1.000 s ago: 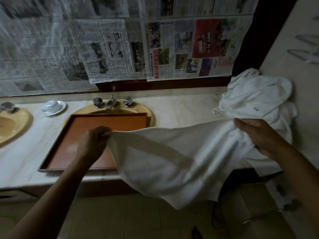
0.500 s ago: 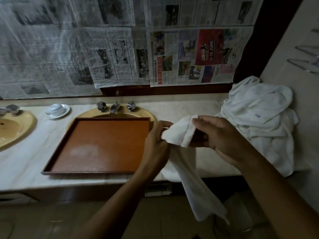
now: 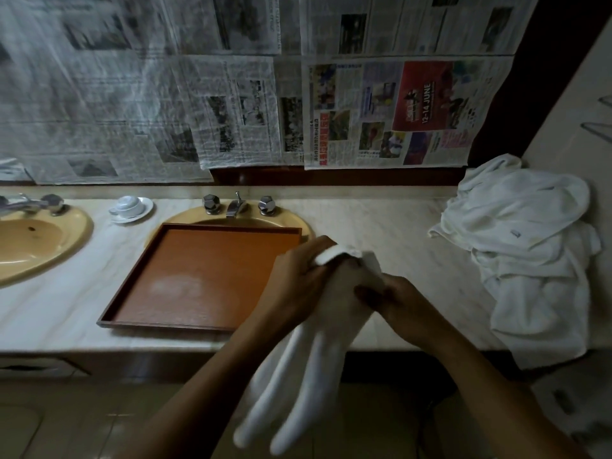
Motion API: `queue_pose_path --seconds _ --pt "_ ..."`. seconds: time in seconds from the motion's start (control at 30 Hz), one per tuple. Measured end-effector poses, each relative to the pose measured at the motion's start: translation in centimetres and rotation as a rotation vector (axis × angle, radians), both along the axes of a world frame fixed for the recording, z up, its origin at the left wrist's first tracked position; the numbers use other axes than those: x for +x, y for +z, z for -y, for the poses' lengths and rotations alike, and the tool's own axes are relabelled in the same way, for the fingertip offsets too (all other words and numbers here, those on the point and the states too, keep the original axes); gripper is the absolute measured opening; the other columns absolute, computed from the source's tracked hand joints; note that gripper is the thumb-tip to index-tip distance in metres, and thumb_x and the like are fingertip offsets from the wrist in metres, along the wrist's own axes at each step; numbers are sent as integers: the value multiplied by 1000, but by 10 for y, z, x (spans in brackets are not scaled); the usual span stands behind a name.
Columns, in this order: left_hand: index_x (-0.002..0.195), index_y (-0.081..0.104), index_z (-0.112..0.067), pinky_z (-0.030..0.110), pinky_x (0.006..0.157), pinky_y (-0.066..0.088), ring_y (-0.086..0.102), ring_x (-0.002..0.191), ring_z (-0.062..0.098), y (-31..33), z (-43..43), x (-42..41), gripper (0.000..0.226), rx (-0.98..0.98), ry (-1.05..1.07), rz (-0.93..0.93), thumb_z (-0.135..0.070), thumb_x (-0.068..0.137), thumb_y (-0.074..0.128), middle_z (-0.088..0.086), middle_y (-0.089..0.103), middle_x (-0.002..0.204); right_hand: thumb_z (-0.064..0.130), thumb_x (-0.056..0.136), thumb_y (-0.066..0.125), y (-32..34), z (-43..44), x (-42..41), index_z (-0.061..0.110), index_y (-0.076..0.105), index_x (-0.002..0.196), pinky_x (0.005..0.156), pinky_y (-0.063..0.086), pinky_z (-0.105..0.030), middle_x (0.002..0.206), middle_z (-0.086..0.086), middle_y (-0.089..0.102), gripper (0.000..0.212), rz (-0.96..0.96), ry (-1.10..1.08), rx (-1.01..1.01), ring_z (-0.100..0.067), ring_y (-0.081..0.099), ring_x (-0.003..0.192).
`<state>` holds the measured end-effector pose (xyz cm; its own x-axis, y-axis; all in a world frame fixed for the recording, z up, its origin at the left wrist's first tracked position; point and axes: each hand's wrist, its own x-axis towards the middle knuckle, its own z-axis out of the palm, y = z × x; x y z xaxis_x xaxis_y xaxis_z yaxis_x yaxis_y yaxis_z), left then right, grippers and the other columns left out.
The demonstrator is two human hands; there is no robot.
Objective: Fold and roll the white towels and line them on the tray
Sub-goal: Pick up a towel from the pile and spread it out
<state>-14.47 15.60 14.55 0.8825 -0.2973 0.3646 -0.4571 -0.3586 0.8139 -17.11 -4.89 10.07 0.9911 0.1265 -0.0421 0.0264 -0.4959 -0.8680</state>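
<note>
towel (image 3: 318,329) – spread wide a second ago, now gathered into a narrow strip hanging over the counter (image 3: 381,223) edge, just right of the tray (image 3: 198,279) | left hand (image 3: 298,283) grips its top end | right hand (image 3: 397,299) pinches it lower down | towel pile (image 3: 523,253) waits at right | judged: fold done – rolling comes next

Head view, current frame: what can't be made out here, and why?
Held towel: the hanging end is motion-blurred, and the left hand and right hand gripping it cover the top, so the fold count is unclear.
Towel pile: crumpled together, so the number can't be counted.
Middle sink: the basin is hidden under the tray.
Left sink: cut off by the frame edge.
Newspaper: the text is too small and blurred.
</note>
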Motion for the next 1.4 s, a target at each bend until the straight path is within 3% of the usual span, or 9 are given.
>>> queue_pose_path --seconds 0.13,0.27,0.37,0.53,0.77,0.87,1.0,1.13,1.4 --pt "92 74 -23 30 64 47 63 75 12 3 -24 18 30 26 71 33 -45 101 56 -4 70 82 73 86 52 3 -8 3 25 72 93 77 59 -39 88 3 74 53 116 -42 105 -18 70 84" --pt "87 76 -17 28 65 48 62 73 7 5 -29 23 25 -169 128 -102 -25 103 59 3 73 82 67 70 68 11 -11 4 34 70 83 59 48 -21 76 12 71 36 45 14 149 -4 65 65" --pt "97 78 -13 22 66 52 67 76 6 5 -33 27 24 -299 203 -188 -24 104 58 2 76 87 62 67 86 3 -1 2 32 71 91 67 51 -23 86 11 74 41 -142 122 -121 -4 69 77" --pt "90 78 -13 28 66 47 61 73 10 -17 -52 41 30 -331 276 -266 -27 105 56 8 73 81 68 71 78 -56 62 -9 32 65 90 68 51 -27 94 7 69 43 -369 87 -464 -11 67 85" --pt "82 77 -12 38 69 46 61 75 24 -73 -62 46 35 -268 339 -467 -35 102 59 12 70 77 101 46 58 -83 165 -28 13 66 131 88 48 -30 128 -7 69 123 -391 -190 -530 -23 66 113" --pt "86 75 -3 36 66 47 62 73 24 -95 -61 50 39 -238 315 -508 -35 101 60 17 70 78 57 87 72 -79 207 -26 7 64 131 86 44 -31 128 -12 67 67 -396 -259 -601 -27 63 113" --pt "92 78 -7 35 67 54 70 74 18 -111 -48 56 28 -188 246 -487 -27 101 62 9 76 82 34 92 73 -73 253 -11 22 70 90 76 43 -35 93 -5 71 12 -213 -363 -591 -25 65 88" --pt "99 79 -6 43 72 59 73 81 21 -120 -27 77 20 -183 221 -488 -18 100 64 12 78 88 34 100 62 -73 282 21 30 54 85 74 41 -35 86 4 64 17 -112 -411 -633 -25 63 86" --pt "95 78 -8 26 62 58 70 73 11 -126 20 142 10 -152 322 -443 -16 94 72 -1 76 75 37 76 88 -43 360 118 25 71 69 72 47 -35 83 -4 75 22 -89 -346 -635 -27 69 88"
